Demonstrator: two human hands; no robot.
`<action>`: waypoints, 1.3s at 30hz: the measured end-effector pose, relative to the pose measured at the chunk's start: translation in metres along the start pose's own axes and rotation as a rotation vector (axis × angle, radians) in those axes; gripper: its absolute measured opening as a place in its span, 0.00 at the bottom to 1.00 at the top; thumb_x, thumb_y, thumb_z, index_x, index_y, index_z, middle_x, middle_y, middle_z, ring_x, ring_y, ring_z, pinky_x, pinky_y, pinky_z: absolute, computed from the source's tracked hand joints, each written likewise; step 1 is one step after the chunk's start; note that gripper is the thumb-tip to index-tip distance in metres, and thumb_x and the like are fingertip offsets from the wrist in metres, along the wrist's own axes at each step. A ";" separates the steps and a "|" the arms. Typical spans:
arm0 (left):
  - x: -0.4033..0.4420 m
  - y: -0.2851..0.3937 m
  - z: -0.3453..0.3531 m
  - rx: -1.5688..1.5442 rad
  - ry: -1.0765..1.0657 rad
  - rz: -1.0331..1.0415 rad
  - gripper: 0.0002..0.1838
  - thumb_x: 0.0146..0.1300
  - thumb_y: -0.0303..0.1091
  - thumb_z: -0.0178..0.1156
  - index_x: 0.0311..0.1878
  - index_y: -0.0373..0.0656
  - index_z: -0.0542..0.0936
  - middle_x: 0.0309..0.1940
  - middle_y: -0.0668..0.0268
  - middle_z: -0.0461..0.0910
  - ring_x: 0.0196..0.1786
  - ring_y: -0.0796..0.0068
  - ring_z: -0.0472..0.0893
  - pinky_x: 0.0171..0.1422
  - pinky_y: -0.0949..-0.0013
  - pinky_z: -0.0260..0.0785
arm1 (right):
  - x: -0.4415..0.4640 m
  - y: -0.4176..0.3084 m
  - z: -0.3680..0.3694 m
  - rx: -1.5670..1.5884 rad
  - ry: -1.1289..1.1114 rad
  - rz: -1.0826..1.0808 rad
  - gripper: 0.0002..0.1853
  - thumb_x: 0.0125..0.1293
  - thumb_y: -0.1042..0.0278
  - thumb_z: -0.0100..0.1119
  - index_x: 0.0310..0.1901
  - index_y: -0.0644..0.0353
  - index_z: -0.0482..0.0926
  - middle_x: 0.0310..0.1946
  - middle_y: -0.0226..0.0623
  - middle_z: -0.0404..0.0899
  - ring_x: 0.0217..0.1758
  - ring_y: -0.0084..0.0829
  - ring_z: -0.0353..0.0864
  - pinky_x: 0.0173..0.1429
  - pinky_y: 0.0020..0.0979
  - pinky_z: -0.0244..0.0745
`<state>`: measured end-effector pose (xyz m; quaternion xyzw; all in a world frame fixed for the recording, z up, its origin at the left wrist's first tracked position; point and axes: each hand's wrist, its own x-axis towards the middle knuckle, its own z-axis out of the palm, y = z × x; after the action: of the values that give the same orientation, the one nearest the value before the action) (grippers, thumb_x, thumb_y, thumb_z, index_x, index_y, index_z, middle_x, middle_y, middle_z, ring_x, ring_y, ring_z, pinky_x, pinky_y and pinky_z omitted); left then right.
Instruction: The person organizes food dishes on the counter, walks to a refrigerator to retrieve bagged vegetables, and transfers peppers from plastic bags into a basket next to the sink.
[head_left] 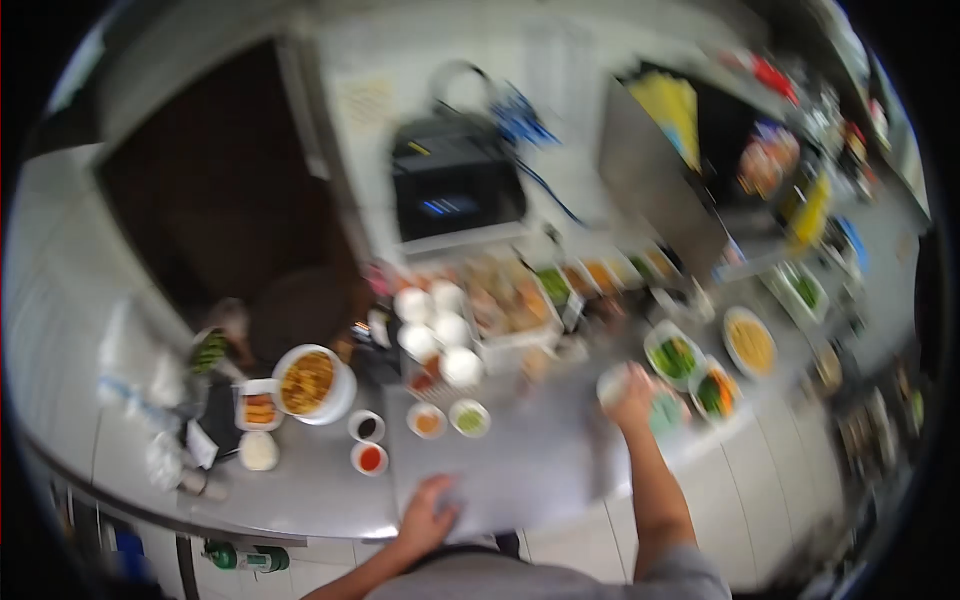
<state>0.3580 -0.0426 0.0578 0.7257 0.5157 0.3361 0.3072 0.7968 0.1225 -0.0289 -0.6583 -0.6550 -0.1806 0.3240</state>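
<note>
My right hand point(630, 400) reaches over the right part of the steel counter point(530, 480). Its fingers are closed at a round white thing point(609, 386), blurred by motion. Beside it lies a pale green item point(668, 412) whose kind I cannot tell. Two white bowls of vegetables, a leafy green one point(672, 357) and one with green and orange pieces point(716, 393), stand just to the right. Near the front edge, my left hand point(430, 515) is open with nothing in it, fingers slightly bent. Small sauce cups with orange point(428, 421) and green point(469, 418) contents are above it.
Left are a large tub of brown food point(307, 385), a red sauce cup point(371, 459) and a dark sauce cup point(367, 428). Several white lids or cups point(446, 328) are stacked mid-counter. A black printer-like machine point(455, 175) stands behind. A yellowish food bowl point(750, 342) sits right.
</note>
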 end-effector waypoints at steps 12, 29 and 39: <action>-0.019 -0.012 -0.058 -0.108 0.277 -0.076 0.24 0.57 0.31 0.62 0.59 0.42 0.73 0.50 0.56 0.75 0.48 0.66 0.79 0.45 0.68 0.73 | -0.080 -0.316 -0.080 0.601 -1.008 -0.505 0.57 0.39 0.46 0.73 0.70 0.59 0.53 0.57 0.62 0.66 0.62 0.58 0.64 0.67 0.47 0.61; -0.210 -0.216 -0.170 -0.367 0.582 -0.544 0.37 0.55 0.23 0.63 0.67 0.41 0.58 0.57 0.57 0.65 0.47 0.65 0.77 0.47 0.65 0.73 | -0.095 -0.558 -0.046 0.731 -0.689 -0.389 0.51 0.50 0.56 0.70 0.72 0.57 0.49 0.68 0.55 0.57 0.71 0.51 0.57 0.72 0.49 0.52; -0.126 -0.134 -0.143 -0.876 -0.072 -0.835 0.20 0.67 0.35 0.56 0.59 0.38 0.70 0.47 0.59 0.79 0.46 0.68 0.81 0.47 0.68 0.74 | -0.061 -0.215 -0.047 1.034 0.033 0.994 0.34 0.54 0.74 0.60 0.65 0.54 0.62 0.42 0.34 0.71 0.42 0.26 0.72 0.48 0.33 0.71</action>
<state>0.1400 -0.1112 0.0133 0.2791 0.5599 0.3431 0.7006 0.5904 0.0313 0.0061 -0.6384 -0.2743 0.3119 0.6480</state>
